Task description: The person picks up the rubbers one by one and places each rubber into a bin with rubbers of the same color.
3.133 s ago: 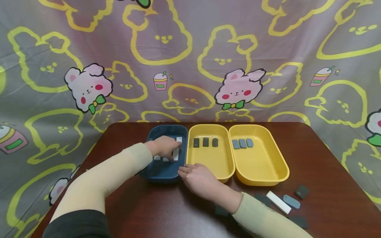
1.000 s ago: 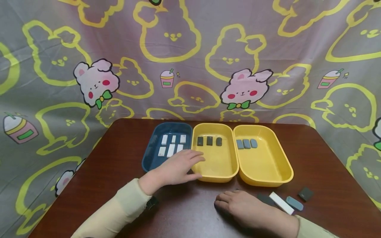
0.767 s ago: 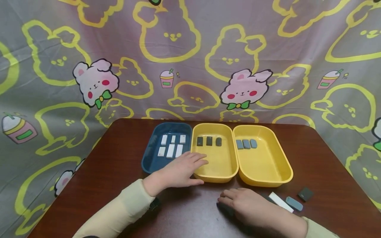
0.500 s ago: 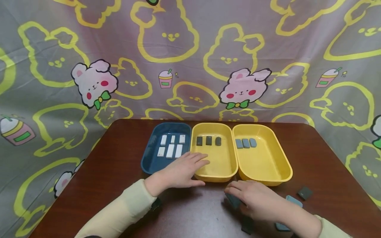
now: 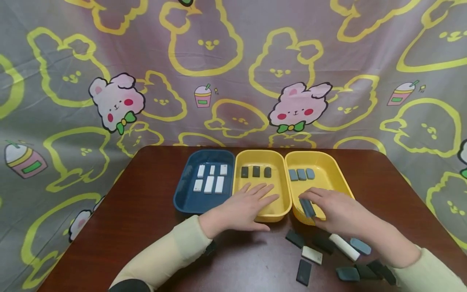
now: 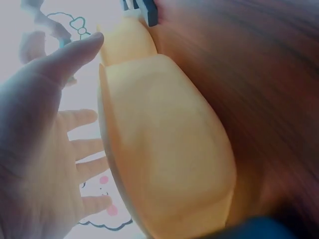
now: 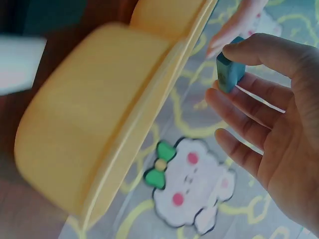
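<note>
My right hand (image 5: 341, 209) pinches a small blue-grey block (image 5: 307, 207) between thumb and fingers, over the front of the right yellow tray (image 5: 341, 180). The right wrist view shows this block (image 7: 230, 67) at the fingertips. My left hand (image 5: 240, 209), with spread fingers and nothing held, hovers over the front of the middle yellow tray (image 5: 270, 211). Three blue-grey blocks (image 5: 301, 174) lie in a row at the back of the right tray. Three black blocks (image 5: 256, 171) sit in the middle tray. The dark blue tray (image 5: 189, 205) has white blocks (image 5: 209, 184) in two rows.
In front of the trays, loose pieces lie on the brown table (image 5: 251, 263): black blocks (image 5: 303, 272), white blocks (image 5: 343, 246) and blue-grey blocks (image 5: 360, 245). A patterned cloth (image 5: 233, 73) hangs behind the table.
My left hand has left the blue tray, now with several white blocks in neat rows, for the middle tray. My right hand has taken a blue-grey block from the table to the right tray.
</note>
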`<state>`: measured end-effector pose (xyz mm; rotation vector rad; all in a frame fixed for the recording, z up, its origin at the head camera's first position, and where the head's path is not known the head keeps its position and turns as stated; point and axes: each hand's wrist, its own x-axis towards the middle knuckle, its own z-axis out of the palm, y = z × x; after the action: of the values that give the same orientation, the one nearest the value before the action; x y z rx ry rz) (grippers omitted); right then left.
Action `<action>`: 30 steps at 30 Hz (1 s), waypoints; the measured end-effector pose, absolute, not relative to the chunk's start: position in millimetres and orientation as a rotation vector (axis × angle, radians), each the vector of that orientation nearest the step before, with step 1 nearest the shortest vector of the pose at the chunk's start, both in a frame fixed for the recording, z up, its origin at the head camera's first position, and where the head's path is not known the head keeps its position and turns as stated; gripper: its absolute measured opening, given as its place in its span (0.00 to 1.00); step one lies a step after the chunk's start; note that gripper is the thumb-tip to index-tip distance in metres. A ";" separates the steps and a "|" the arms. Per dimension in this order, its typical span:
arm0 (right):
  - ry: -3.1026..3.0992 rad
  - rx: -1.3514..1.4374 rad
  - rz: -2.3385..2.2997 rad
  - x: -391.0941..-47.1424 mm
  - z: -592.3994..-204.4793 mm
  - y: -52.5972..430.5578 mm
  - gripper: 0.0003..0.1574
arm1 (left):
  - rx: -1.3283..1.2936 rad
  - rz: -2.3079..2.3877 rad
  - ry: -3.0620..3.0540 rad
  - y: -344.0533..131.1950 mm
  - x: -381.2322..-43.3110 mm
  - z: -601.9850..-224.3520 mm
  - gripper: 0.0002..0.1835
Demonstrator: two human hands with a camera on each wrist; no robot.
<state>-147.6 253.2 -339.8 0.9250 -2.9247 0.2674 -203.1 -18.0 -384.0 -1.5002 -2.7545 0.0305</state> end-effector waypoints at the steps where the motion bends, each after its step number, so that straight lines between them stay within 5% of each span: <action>1: -2.941 0.887 0.251 -151.9 -338.9 256.9 0.37 | -1.502 0.039 -2.749 -15.1 -203.4 -383.6 0.48; 20: -3.116 0.630 0.010 -256.8 -340.9 295.7 0.30 | -1.560 0.221 -2.761 34.8 -198.3 -388.1 0.52; 30: -3.203 0.615 -0.126 -285.4 -360.2 304.5 0.20 | -1.558 0.229 -2.815 41.9 -195.9 -391.0 0.53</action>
<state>-285.4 304.5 -360.2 0.6152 -3.2032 -0.1257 -195.9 41.9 -391.0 -1.5582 -2.8152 0.2291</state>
